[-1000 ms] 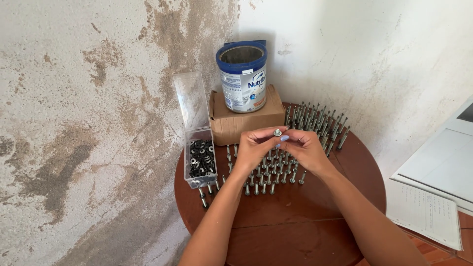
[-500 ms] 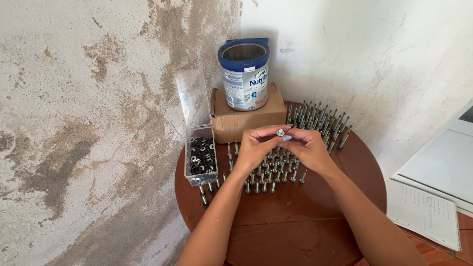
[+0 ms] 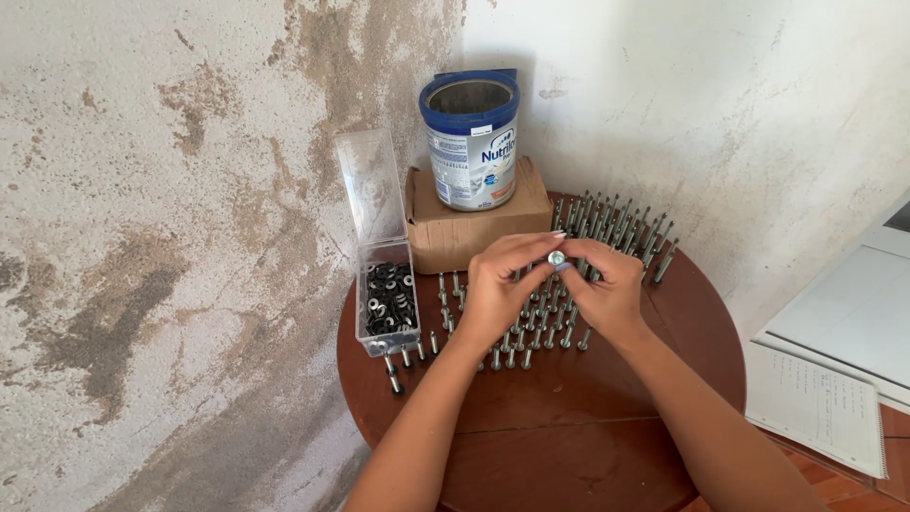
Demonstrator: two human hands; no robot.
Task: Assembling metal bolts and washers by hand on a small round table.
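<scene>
Pinching one small bolt (image 3: 556, 257) between the fingertips of both the left hand (image 3: 498, 289) and right hand (image 3: 607, 289), the person is holding it up above the round bench (image 3: 588, 417), over rows of standing bolts (image 3: 517, 346), with the washer box (image 3: 387, 301) lying open within easy reach.

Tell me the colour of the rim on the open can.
The rim of the can is blue, and the body below is silver-grey. The head view shows it.

Silver screw (image 3: 556, 258); blue-rimmed silver tin (image 3: 471, 142) at twelve o'clock; black washers (image 3: 388, 299) at nine; reddish-brown table (image 3: 569, 427); tan box (image 3: 455, 237).
</scene>
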